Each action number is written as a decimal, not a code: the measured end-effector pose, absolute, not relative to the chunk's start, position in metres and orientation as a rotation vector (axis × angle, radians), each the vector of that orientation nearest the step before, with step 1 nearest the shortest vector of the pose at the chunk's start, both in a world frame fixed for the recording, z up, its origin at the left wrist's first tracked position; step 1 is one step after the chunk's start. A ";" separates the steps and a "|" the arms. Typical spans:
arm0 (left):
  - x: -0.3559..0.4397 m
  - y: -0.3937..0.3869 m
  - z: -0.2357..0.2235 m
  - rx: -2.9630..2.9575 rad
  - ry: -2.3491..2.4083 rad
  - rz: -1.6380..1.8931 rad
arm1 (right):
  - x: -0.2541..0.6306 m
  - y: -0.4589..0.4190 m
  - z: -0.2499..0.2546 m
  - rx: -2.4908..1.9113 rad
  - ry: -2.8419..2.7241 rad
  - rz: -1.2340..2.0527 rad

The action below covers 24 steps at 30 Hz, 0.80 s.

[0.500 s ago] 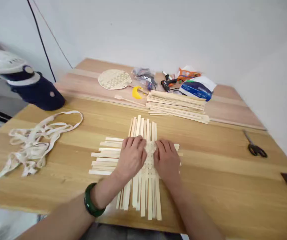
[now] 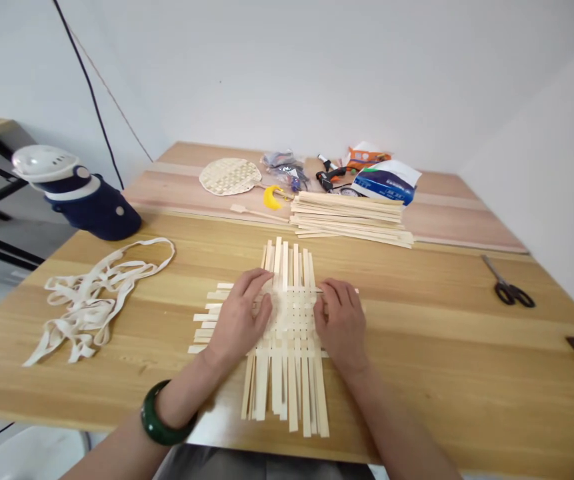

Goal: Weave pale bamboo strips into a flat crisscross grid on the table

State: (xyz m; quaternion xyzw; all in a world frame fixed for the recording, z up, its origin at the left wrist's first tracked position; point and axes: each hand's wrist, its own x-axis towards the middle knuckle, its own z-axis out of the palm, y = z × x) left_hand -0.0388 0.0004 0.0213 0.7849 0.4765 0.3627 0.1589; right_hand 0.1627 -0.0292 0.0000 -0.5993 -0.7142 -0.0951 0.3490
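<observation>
From the head camera, a flat weave of pale bamboo strips (image 2: 291,313) lies near the middle of the table (image 2: 417,400), with loose strip ends sticking out on all four sides. The left hand (image 2: 239,317) rests on the weave's left side and the right hand (image 2: 341,325) on its right, leaving the crossed centre showing between them. Both palms face down, with the forearms reaching in from the near edge. The left fingers (image 2: 254,287) are loosely spread on the strips, and the right fingers (image 2: 337,295) are slightly curved and lie close together; neither hand visibly pinches a strip. A green bangle (image 2: 159,417) circles the left wrist. Beyond the weave lies a stack of loose strips (image 2: 351,217). A tangle of white tape (image 2: 91,300) sits toward the left edge, and black-handled scissors (image 2: 509,292) lie near the right edge.
</observation>
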 end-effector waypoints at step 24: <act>-0.085 -0.023 0.011 2.779 1.392 0.558 | 0.194 -0.057 0.011 -1.748 -2.137 -0.188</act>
